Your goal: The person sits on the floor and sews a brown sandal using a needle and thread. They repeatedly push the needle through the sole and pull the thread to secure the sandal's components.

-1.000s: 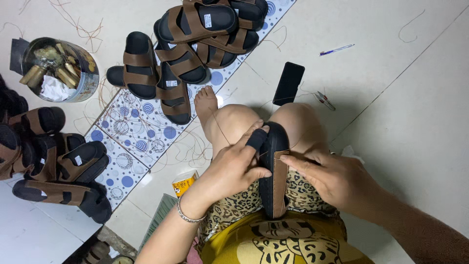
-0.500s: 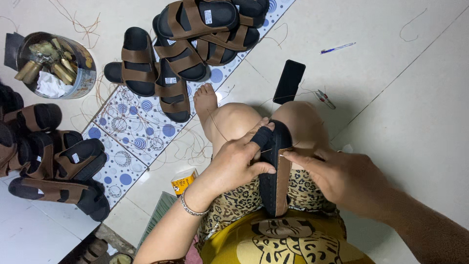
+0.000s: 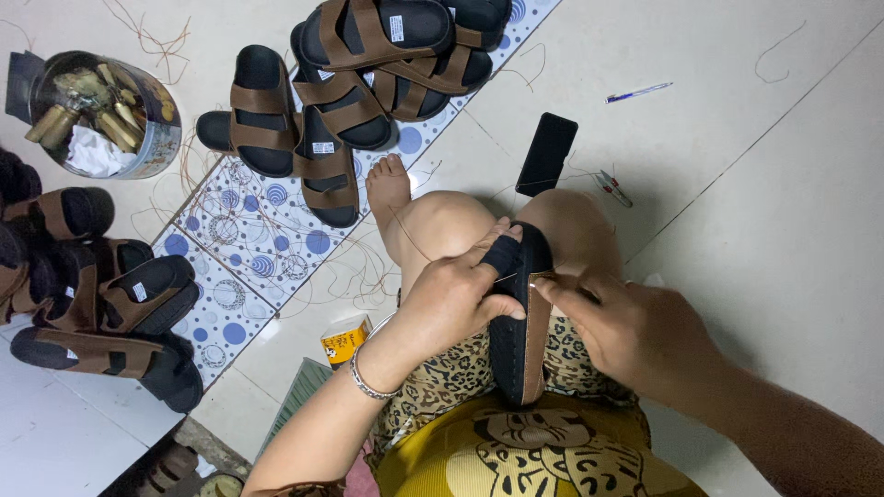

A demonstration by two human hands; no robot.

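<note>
Left hand (image 3: 456, 299) curled gripping, right hand (image 3: 635, 331) pinching, over knees

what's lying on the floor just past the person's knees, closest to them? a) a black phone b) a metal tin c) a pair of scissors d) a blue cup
a: a flat black phone lies on the pale floor tile just beyond the knees, while the left hand and right hand hold a black sandal on the lap.
</note>
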